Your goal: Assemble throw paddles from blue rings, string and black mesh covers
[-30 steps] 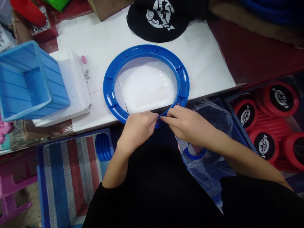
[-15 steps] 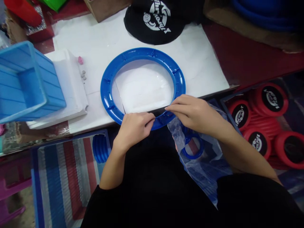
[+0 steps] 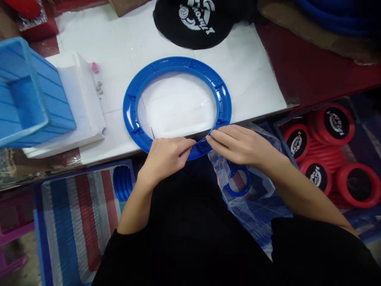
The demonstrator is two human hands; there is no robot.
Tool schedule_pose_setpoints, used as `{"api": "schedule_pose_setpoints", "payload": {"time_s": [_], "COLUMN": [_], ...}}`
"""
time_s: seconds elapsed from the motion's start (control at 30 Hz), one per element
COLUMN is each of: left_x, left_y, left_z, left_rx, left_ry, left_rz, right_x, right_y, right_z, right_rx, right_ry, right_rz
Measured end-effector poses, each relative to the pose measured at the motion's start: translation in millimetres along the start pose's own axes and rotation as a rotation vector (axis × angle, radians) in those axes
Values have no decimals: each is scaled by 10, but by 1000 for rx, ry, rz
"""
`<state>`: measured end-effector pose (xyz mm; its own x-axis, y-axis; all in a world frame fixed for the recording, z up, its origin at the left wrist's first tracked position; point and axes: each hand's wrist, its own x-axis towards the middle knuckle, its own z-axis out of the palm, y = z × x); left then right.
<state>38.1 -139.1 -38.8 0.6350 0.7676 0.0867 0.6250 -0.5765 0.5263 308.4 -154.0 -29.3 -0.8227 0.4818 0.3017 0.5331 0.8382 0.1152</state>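
Observation:
A large blue plastic ring (image 3: 131, 109) lies on the white sheet (image 3: 250, 71), its near edge reaching over the table's front. My left hand (image 3: 166, 159) is closed at the ring's near rim, thumb and index finger pinched together. To its right, my right hand (image 3: 238, 145) has its fingers pressed together on the near right part of the rim. Between the two hands a dark strip shows along the inner edge; what it is cannot be made out. Beyond the ring lies a black fabric disc (image 3: 193, 35) with white print.
At the left a light blue bin (image 3: 56, 99) stands on a white stack (image 3: 86, 115). Red rings with black printed centres (image 3: 336, 123) fill a crate at the right. Below the table are a striped-lined crate (image 3: 86, 214) and a plastic bag (image 3: 262, 198) with blue rings.
The view has shifted slightly. My right hand has moved down a little onto the rim, away from the dark strip. My left hand keeps its place at the near rim.

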Motion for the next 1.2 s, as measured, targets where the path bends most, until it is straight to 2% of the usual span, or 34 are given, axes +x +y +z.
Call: {"api": "schedule_pose_setpoints", "payload": {"time_s": [0.13, 0.3, 0.4, 0.53, 0.73, 1.07, 1.2], "left_x": [-19, -37, -34, -29, -12, 60, 131], "left_y": [-32, -64, -60, -42, -12, 47, 169], "left_z": [11, 18, 12, 19, 21, -157, -95], "left_rx": [48, 75, 50, 25, 5, -107, -80], "left_ry": [4, 25, 30, 54, 43, -91, -95], "left_rz": [59, 131, 106, 65, 2, -15, -57], "right_x": [-3, -24, -47, -37, 67, 126, 147], "right_y": [20, 14, 10, 5, -29, -116, -139], "right_z": [10, 48, 61, 28, -39, -25, -42], "right_rx": [-89, -54, 21, -13, 196, 191, 239], "right_ry": [28, -8, -51, -66, -138, -111, -131], "right_rz": [-68, -23, -16, -55, 127, 239, 301]}}
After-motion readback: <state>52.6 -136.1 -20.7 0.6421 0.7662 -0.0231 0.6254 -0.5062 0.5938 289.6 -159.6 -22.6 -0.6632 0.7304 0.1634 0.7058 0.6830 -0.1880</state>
